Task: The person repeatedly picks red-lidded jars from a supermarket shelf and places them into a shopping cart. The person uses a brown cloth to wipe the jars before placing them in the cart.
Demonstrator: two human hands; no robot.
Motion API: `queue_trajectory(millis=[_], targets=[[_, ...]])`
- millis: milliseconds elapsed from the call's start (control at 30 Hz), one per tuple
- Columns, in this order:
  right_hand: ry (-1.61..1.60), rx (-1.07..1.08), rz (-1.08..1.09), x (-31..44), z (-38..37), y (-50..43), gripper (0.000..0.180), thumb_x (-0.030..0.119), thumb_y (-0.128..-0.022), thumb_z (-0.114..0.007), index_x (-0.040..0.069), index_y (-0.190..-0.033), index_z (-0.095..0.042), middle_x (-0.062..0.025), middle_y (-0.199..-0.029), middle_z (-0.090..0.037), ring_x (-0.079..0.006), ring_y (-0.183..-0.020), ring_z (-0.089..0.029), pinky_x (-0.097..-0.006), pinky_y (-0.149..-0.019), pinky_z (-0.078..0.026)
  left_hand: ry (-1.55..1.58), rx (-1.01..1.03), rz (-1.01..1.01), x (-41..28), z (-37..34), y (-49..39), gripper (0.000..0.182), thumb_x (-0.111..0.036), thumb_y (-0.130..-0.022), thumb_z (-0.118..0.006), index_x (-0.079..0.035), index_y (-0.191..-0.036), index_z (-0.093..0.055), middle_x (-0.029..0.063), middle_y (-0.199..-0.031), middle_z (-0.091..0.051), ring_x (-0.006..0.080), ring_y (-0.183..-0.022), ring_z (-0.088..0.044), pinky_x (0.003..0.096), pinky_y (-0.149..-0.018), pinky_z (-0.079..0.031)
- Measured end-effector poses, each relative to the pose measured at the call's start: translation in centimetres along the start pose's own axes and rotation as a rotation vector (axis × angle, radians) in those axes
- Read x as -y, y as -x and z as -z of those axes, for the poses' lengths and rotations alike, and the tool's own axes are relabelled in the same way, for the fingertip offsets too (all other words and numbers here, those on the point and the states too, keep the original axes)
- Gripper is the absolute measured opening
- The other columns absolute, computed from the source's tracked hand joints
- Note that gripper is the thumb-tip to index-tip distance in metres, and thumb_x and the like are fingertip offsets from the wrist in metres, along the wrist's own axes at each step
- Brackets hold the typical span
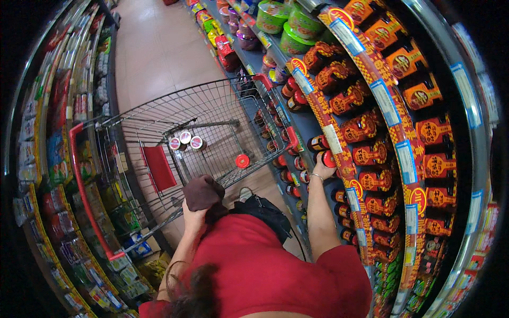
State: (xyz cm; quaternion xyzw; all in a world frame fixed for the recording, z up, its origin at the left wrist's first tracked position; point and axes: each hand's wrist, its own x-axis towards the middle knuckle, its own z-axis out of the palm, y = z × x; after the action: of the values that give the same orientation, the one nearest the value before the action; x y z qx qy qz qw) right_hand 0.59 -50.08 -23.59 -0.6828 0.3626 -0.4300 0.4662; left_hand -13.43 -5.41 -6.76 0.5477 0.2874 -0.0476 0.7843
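My right hand (323,170) reaches into the shelving on the right, its fingers around a dark jar with a red lid (329,159). Another red-lidded jar (317,143) lies just beyond it. In my left hand (194,216) is a bunched dark brown cloth (203,192), held at the near side of a wire shopping cart (175,99). Several round tubs with pale lids (185,137) stand together inside the cart. A separate red-lidded jar (242,161) is at the cart's near right corner.
Orange-labelled bottles (366,155) line the right shelves behind a printed shelf strip (330,115). Green noodle tubs (294,39) are stacked farther along. Packaged goods fill the left shelving (59,167). A tiled aisle floor (151,43) runs past the cart. A black bag (264,214) hangs at my front.
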Motion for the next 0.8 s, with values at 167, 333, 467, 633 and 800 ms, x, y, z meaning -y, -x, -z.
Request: queue_trajectory(millis=[167, 333, 467, 633, 800], targets=[[0.269, 0.027, 0.024, 1.3, -1.0, 1.5, 0.076, 0.015, -0.059, -0.092, -0.009, -0.12, -0.055, -0.0212, -0.122, -0.063, -0.0326, -0.108, -0.062, -0.0418, -0.097, -0.048, -0.009, -0.033, -0.088, 0.2, 0.9, 0.9, 0.047, -0.007, -0.071, -0.081, -0.004, -0.113, -0.061, 0.0037, -0.106, -0.066, 0.0149, -0.094, -0.062, 0.0312, -0.083, -0.05], [0.263, -0.062, 0.058, 1.0, -1.2, 0.1, 0.076, 0.028, -0.059, -0.094, -0.012, -0.113, -0.058, -0.0257, -0.115, -0.065, -0.0357, -0.103, -0.064, -0.0458, -0.09, -0.052, -0.062, -0.016, -0.081, -0.4, 0.2, 1.5, 0.045, -0.009, -0.073, -0.08, -0.004, -0.114, -0.061, 0.0036, -0.108, -0.066, 0.0148, -0.093, -0.063, 0.0309, -0.083, -0.05], [0.337, 0.057, -0.319, 1.8, -2.2, 0.0, 0.086, 0.028, -0.061, -0.093, -0.013, -0.123, -0.05, -0.0237, -0.12, -0.064, -0.0305, -0.105, -0.063, -0.0416, -0.093, -0.05, 0.022, -0.038, -0.079, -0.8, 0.2, 1.8, 0.047, -0.009, -0.073, -0.08, -0.004, -0.116, -0.061, 0.0038, -0.109, -0.066, 0.0146, -0.095, -0.063, 0.0311, -0.085, -0.05], [0.585, -0.055, -0.24, -1.5, -2.0, -2.3, 0.083, 0.029, -0.065, -0.09, -0.017, -0.12, -0.049, -0.0231, -0.111, -0.066, -0.03, -0.098, -0.066, -0.0406, -0.087, -0.053, -0.011, 0.017, -0.056, -0.5, -0.1, 1.4, 0.049, -0.009, -0.074, -0.079, -0.004, -0.119, -0.06, 0.0038, -0.109, -0.065, 0.0154, -0.096, -0.063, 0.0321, -0.085, -0.051], [0.36, 0.061, -0.441, -2.1, -1.7, -2.2, 0.066, 0.02, -0.073, -0.084, -0.017, -0.116, -0.052, -0.0205, -0.108, -0.067, -0.0265, -0.096, -0.066, -0.037, -0.087, -0.052, 0.04, 0.037, -0.074, 0.3, -0.2, 1.2, 0.046, -0.008, -0.076, -0.078, -0.005, -0.118, -0.06, 0.0041, -0.109, -0.064, 0.0158, -0.095, -0.063, 0.0331, -0.082, -0.052]])
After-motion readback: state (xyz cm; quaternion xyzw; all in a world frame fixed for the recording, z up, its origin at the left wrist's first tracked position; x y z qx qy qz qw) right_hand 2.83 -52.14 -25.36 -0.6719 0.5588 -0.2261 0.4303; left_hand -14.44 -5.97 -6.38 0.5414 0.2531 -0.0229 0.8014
